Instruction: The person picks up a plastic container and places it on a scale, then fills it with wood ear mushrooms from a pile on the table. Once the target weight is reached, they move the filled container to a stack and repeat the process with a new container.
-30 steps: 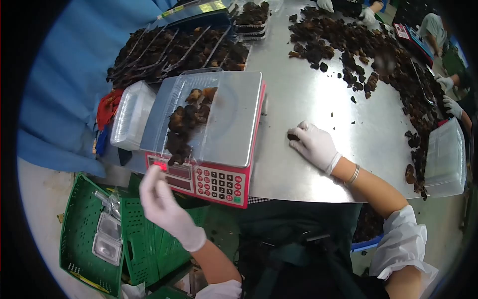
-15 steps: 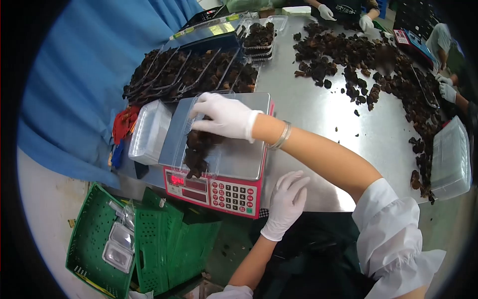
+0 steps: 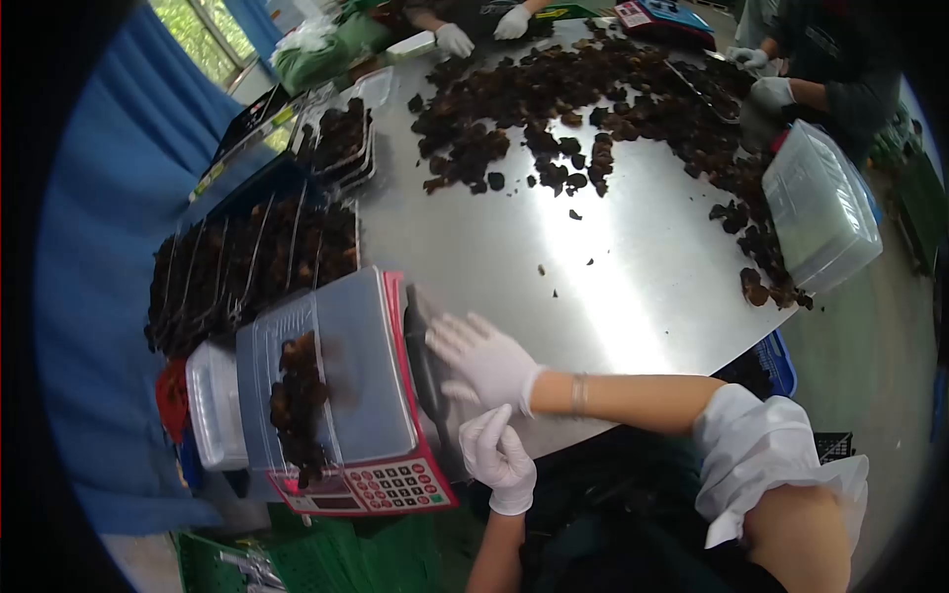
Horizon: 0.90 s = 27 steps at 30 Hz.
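My right hand point(image 3: 486, 368), in a white glove, is stretched out over the metal table just right of the scale, fingers apart and holding nothing. Below it, near the scale's right front corner, my gloved left hand point(image 3: 499, 463) is curled closed with nothing visible in it. A clear plastic tray point(image 3: 324, 371) lies on the plate of the red and grey scale point(image 3: 381, 395). Dark, dried mushroom-like pieces point(image 3: 299, 407) fill part of this tray. The scale's display is too blurred to read.
Filled trays point(image 3: 262, 252) stand behind the scale, empty stacked ones point(image 3: 215, 405) at its left. Dark pieces point(image 3: 554, 94) are heaped across the metal table point(image 3: 474, 252). More clear trays point(image 3: 820, 208) stand at right. Co-workers' gloved hands point(image 3: 455, 40) are at the far side. Green crates point(image 3: 336, 553) sit below.
My right hand has left the tray on the scale and moved right, over the table. My left hand's fingers have curled in. The view has shifted to the right.
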Tool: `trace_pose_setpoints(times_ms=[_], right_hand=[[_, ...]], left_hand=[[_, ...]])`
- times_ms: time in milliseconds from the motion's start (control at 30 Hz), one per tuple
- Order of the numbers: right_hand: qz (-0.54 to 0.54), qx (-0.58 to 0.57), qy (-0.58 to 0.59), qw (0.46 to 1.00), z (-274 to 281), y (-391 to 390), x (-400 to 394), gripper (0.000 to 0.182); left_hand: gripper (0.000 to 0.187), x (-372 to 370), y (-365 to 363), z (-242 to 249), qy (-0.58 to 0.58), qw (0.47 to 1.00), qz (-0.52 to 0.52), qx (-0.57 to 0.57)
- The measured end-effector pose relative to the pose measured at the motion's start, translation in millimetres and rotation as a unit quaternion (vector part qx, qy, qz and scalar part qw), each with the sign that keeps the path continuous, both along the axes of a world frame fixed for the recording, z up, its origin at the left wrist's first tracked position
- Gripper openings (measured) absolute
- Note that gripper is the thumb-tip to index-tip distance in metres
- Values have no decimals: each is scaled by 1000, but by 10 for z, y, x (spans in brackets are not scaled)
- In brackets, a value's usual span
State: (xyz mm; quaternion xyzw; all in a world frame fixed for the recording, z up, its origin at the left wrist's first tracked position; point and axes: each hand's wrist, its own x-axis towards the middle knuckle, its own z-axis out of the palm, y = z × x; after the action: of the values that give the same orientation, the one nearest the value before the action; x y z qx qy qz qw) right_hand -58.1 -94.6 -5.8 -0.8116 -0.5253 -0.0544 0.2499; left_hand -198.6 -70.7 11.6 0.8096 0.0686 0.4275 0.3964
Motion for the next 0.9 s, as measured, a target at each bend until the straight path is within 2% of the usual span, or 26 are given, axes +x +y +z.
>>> trace_pose_setpoints(times_ms=[67,133,200,233,267,300,400,433,500,533,567,633,700,767,833,900], right_hand=[[-139,-18,3,990,15,41,496,67],[-245,-9,77,966,32,-143,1001,68],[-357,-7,21,934,-79,-479,1363,71],[-381,-16,42,924,-109,-696,1454,71],[-391,-35,-5,920,-81,-940,1430,71],[-413,-26,111,904,-7,-1208,1362,77],[-511,-35,63,857,21,-2119,1125,69],[-536,-87,23,840,9,-2436,1076,67],[-550,-72,38,831,182,-2926,942,62],[-598,-108,-3,794,-91,-3189,1003,59],[-594,-76,-5,801,-88,-3315,969,55],[-496,43,33,867,294,-3099,875,54],[-389,90,192,896,597,-2579,799,54],[-271,109,165,942,166,-1972,935,58],[-138,-12,71,988,276,-1478,1001,62],[-133,-14,47,990,73,-1258,1270,65]], left_hand=[[28,73,-52,77,8,999,-19,25],[29,90,-94,82,22,999,-29,7],[29,108,-117,72,32,999,-35,-11],[29,104,-125,55,45,998,-33,-20],[29,100,-129,51,58,997,-31,-29],[29,102,-124,60,55,998,-33,-27],[28,125,-138,80,68,996,-38,-51],[28,132,-139,94,77,994,-43,-62],[28,150,-134,104,82,993,-46,-74],[28,157,-133,98,105,989,-51,-86],[27,178,-130,95,128,985,-57,-96],[28,285,-138,105,148,983,-64,-90],[28,409,-142,154,175,979,-74,-80],[29,674,-151,272,197,968,-111,-106],[29,1041,-138,277,172,971,-129,-100],[28,1400,-96,279,147,974,-145,-93]])
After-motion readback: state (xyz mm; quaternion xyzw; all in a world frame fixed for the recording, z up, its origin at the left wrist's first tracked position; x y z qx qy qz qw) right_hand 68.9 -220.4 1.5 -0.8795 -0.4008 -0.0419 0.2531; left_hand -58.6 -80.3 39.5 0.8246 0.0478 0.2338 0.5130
